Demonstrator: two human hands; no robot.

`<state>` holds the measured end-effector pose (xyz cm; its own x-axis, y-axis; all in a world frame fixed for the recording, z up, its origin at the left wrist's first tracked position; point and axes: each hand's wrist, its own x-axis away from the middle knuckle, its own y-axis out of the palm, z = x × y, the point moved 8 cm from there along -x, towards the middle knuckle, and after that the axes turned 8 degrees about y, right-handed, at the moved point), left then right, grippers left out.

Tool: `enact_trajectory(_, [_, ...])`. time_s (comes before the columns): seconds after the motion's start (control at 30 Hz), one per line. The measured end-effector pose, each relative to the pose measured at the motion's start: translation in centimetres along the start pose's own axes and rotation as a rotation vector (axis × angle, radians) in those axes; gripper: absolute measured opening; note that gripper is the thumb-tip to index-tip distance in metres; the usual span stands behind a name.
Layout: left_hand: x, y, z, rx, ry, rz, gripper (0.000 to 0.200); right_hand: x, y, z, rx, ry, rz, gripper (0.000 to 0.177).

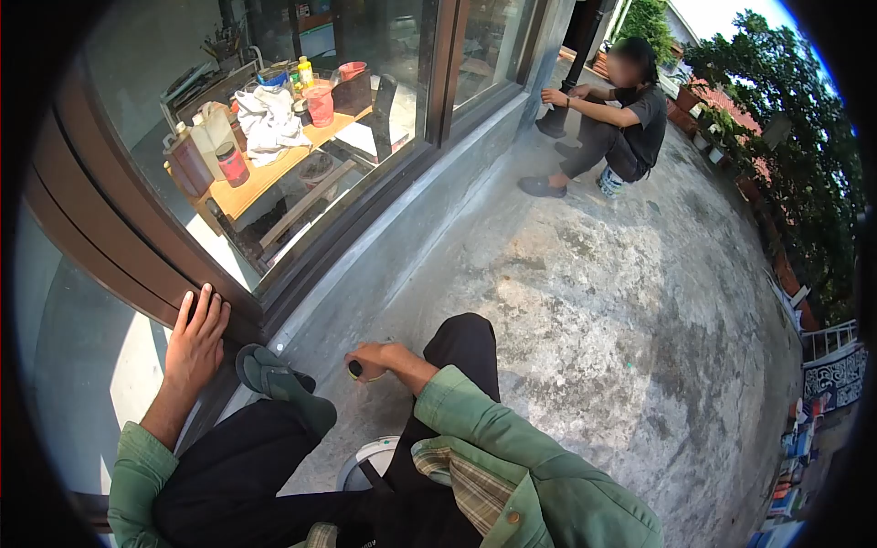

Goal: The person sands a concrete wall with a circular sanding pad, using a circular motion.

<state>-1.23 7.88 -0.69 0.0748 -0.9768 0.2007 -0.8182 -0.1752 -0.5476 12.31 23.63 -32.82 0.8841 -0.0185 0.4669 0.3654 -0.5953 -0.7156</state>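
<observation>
My left hand [196,336] lies with its fingers spread against the brown window frame [239,306] at the lower left. Nothing is held in it. Near the centre, my right hand [369,362] is closed around a small tool with a dark round end [355,369]; the rest of the tool is hidden by the fingers. That hand is close to the low grey wall ledge [365,283] under the window and just right of a grey-green sandal [274,374].
A person [630,119] in dark clothes crouches by the wall at the upper right. Behind the glass, a table [247,196] holds bottles, a cloth and cups. A white bucket [384,447] stands between my legs. Plants and pots line the right edge.
</observation>
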Motion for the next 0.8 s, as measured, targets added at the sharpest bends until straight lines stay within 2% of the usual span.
enact_trajectory(0.8, [0.1,-0.2,-0.1,0.002,-0.002,0.021,0.067,0.8,-0.8,-0.4,-0.012,-0.002,-0.001,0.068])
